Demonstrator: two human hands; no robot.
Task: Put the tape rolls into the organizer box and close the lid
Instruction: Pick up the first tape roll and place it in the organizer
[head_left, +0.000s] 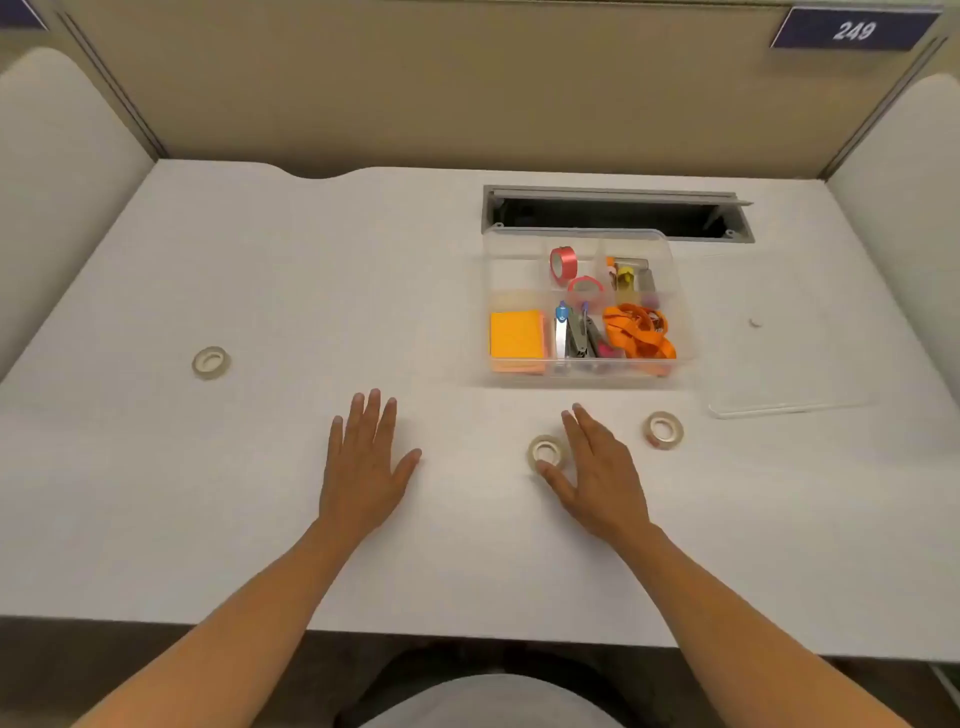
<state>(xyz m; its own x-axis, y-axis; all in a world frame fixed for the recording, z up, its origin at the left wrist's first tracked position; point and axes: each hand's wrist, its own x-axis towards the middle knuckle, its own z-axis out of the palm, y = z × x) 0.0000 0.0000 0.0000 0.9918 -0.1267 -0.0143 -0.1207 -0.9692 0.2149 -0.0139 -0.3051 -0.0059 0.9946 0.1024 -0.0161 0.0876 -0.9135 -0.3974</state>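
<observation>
**Three clear tape rolls still on the desk, box open, lid off**

The nearest clear tape roll (546, 451) lies flat on the desk, touching the thumb side of my right hand (602, 478). That hand is open, fingers straight and together, gripping nothing. A second clear roll (663, 429) lies flat just to the outer side of the right hand, apart from it. A third clear roll (211, 361) lies well out beyond my left hand (366, 462), far to its outer side. The left hand rests flat and open on the desk, fingers spread, empty.

The clear organizer box (680, 291) sits ahead of the right hand, open-topped. Two red tape rolls (562, 265) already sit in its middle rear compartment, one upright, one leaning. Other compartments hold orange sticky notes (517, 335), a stapler (576, 335) and an orange lanyard (639, 332). The front left rear compartment looks empty. The clear lid (779, 332) lies flat on the desk beyond the right hand's outer side, beside the box.

I judge the task barely begun: three rolls left to load, then the lid.

Room is generous. The white desk (311, 286) is bare between hands and box. Just behind the box an open cable slot (613, 213) cuts into the desk. The near desk edge runs under both forearms.
</observation>
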